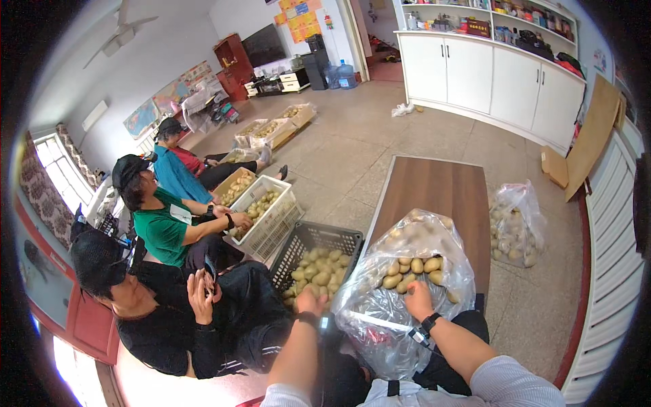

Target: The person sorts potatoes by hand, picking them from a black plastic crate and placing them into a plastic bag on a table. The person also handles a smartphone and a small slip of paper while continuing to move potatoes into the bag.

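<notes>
My left hand (310, 300) is over the near edge of a dark grey perforated crate (320, 231). Oval yellow-brown produce (315, 268), perhaps kiwifruit or small potatoes, fills that crate. The left fingers point down among the pieces, blurred and partly hidden. Inside the mouth of a large clear plastic bag (369, 298), my right hand (419, 300) has curled fingers against the brown oval pieces (424, 265); whether it grips one is hidden. The bag lies partly on a brown wooden table (434, 186) and spills toward my lap. Each wrist wears a dark band.
On my left sit three people; the closest, in black (169, 319), raises a hand. White crates (268, 227) of similar produce stand beyond the dark one. Another filled clear bag (515, 224) rests on the floor to the right. White cabinets (475, 74) line the back.
</notes>
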A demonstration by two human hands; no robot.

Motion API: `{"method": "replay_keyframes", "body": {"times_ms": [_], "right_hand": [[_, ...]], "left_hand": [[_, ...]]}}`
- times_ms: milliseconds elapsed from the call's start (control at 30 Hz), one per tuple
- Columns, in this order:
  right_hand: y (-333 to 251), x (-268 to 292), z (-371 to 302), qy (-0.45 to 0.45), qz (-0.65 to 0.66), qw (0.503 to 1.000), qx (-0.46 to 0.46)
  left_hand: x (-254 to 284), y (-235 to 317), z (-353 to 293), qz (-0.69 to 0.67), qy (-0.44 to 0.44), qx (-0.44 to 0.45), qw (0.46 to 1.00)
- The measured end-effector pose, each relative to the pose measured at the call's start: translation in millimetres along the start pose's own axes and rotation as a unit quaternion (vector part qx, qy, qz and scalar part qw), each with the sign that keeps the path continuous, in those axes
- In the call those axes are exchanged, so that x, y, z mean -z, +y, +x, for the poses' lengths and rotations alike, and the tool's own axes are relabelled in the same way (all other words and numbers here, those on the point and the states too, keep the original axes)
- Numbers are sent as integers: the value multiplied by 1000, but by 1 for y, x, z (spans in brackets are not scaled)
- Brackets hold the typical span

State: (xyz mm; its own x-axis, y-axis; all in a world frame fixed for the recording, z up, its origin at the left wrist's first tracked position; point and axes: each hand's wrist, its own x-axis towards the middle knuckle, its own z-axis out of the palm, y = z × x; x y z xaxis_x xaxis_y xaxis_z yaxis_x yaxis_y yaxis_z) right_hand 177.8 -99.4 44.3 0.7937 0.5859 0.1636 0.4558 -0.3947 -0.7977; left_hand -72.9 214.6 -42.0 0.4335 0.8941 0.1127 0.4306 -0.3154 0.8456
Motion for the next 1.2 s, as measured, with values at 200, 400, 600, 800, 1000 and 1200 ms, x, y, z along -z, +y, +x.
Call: {"method": "replay_keyframes", "body": {"times_ms": [200,400,600,800,1000,1200], "right_hand": [[7,6,-1,26,21,999,1],[-26,-14,-7,4,72,996,49],[4,-5,1,-49,102,989,-97],[-46,23,0,-153,315,920,-177],[-70,0,-2,-188,342,910,-139],[-103,-2,7,-207,342,908,-121]], "left_hand": [[-11,11,2,-58,-3,80,995],[34,18,-18,-298,-29,40,953],[-12,163,-35,-318,1,292,902],[-27,215,-52,-304,-138,234,913],[-33,214,-67,-259,-215,240,910],[-21,226,-66,-352,-376,296,805]]}}
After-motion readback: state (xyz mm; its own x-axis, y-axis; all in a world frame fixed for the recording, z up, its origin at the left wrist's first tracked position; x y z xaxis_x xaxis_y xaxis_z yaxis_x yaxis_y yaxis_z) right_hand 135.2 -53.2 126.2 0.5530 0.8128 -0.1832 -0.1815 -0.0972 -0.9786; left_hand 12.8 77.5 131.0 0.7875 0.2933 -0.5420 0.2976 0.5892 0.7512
